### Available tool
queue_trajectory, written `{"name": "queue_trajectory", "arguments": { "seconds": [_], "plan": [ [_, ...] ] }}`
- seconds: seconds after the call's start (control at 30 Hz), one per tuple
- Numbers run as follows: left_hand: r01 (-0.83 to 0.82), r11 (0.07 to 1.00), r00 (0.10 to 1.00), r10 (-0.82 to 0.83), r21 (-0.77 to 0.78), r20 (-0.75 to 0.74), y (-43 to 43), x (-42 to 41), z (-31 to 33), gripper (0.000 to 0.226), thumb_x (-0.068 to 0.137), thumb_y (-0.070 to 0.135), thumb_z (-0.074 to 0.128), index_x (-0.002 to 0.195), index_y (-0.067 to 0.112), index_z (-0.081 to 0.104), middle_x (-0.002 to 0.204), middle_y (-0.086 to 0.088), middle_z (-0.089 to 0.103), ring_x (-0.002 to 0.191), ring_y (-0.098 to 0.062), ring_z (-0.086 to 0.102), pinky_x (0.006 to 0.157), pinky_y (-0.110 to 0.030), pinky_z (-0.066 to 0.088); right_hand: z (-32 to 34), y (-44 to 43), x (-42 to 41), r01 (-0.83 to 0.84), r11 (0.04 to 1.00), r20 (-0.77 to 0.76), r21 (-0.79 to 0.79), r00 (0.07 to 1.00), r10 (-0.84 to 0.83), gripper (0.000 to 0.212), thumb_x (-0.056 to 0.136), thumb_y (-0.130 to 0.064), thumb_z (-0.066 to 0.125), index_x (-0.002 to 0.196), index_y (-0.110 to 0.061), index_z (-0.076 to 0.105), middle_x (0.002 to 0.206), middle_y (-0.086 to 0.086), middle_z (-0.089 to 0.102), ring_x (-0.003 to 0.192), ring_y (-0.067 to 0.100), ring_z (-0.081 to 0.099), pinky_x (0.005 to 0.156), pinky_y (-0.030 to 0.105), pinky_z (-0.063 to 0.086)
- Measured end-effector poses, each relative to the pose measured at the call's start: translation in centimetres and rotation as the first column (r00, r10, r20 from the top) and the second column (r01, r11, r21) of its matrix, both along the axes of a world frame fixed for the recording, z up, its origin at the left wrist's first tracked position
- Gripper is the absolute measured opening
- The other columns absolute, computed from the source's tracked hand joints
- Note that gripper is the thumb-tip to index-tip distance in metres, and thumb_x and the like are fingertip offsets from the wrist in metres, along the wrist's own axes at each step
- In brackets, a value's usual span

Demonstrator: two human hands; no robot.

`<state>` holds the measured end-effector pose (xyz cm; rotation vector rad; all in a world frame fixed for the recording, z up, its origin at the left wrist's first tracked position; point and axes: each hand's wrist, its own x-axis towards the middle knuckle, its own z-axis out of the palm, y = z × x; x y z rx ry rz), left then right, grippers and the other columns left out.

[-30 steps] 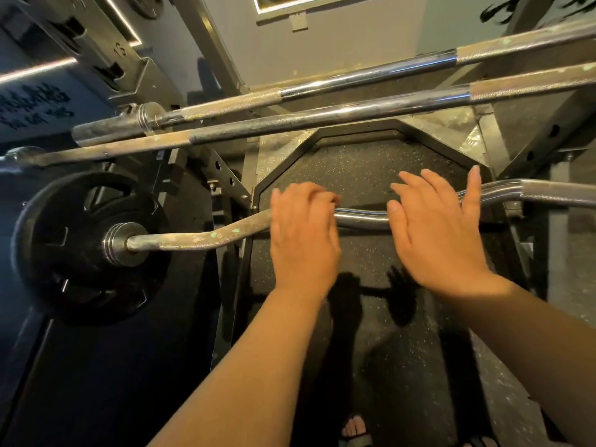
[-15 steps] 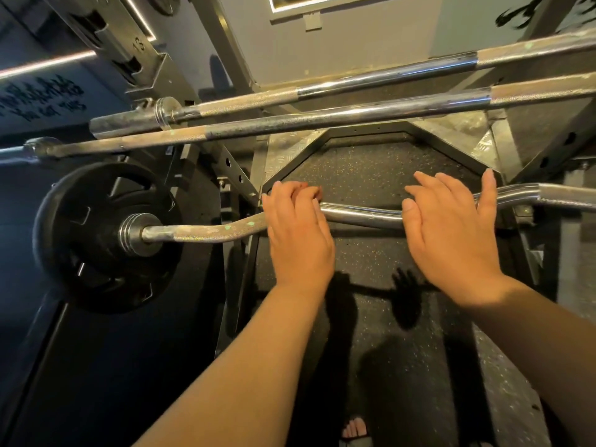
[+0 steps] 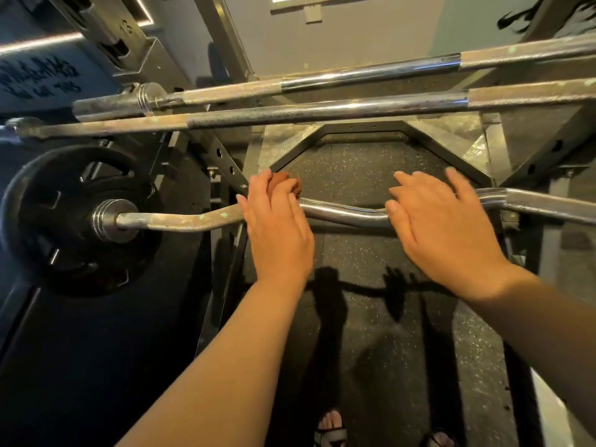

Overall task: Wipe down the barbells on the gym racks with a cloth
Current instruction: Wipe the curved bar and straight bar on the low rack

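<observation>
Left hand (image 3: 277, 233) curls over a brownish cloth (image 3: 285, 186) and presses it onto the bent bar (image 3: 348, 217), with the fingers wrapped forward over the top and a fold of cloth showing just past the fingertips. To the right of that grip, the right hand (image 3: 442, 230) lies on the same bar with straight fingers fanned apart, holding nothing. Below the grip is a dark rubber floor (image 3: 354, 162) flecked with pale specks, framed beyond the hands by a black angled border and ribbed metal corner plates (image 3: 274, 146). A grey wall (image 3: 371, 30) rises behind. Shadows (image 3: 396, 291) of the bar and hands fall on the floor nearer the person, and toes in sandals (image 3: 332, 427) show at the bottom edge. Left of the grip the bar runs into a black weight plate (image 3: 58, 201) on its sleeve. A rack post (image 3: 222, 153) with holes slants just beyond the left hand. Above and beyond both hands, two straight barbells cross the view side by side, the farther barbell (image 3: 371, 71) and the nearer barbell (image 3: 322, 112), each partly shiny and partly dull. Compared with half a second ago, both hands sit on much the same stretch of bar, and more of the cloth now shows past the left fingertips.
</observation>
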<state>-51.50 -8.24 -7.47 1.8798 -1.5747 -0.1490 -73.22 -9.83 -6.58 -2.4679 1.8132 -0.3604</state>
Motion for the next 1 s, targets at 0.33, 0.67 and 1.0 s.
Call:
{"name": "queue_trajectory", "arguments": {
  "seconds": [0.33,0.67,1.0],
  "plan": [
    [0.268,0.963,0.962,-0.267,0.032,-0.052,3.3,-10.7,-1.3,0.042,0.107,0.021,0.036,0.147,0.011,0.047,0.160,-0.006,0.032,0.156,-0.025,0.008,0.127,-0.049,0.009,0.1,-0.6,-1.6,0.006,1.000,-0.014,0.004,1.000,-0.006,0.054,0.106,-0.039,0.021,0.128,-0.017,0.065,0.149,0.005,0.055,0.145,0.023,0.041,0.123,0.057,0.018],
    [-0.179,0.984,0.961,0.179,0.020,-0.209,0.5,-9.2,-0.8,0.033,0.107,0.016,0.037,0.133,0.007,0.055,0.154,-0.003,0.037,0.156,-0.023,0.009,0.124,-0.054,0.020,0.0,-1.3,-2.9,-0.087,0.996,0.055,0.025,0.995,0.085,0.053,0.105,-0.038,0.023,0.127,-0.019,0.066,0.145,0.003,0.058,0.140,0.022,0.047,0.121,0.052,0.023],
    [0.018,1.000,0.999,-0.018,0.001,-0.035,1.6,-6.7,-0.9,0.038,0.106,0.022,0.039,0.139,0.013,0.054,0.154,-0.003,0.038,0.154,-0.026,0.019,0.123,-0.056,0.021,0.1,-1.3,-3.1,-0.118,0.993,0.059,0.026,0.991,0.117,0.041,0.108,-0.033,0.033,0.127,-0.018,0.066,0.143,0.003,0.060,0.139,0.022,0.049,0.121,0.050,0.024]
  ]
}}
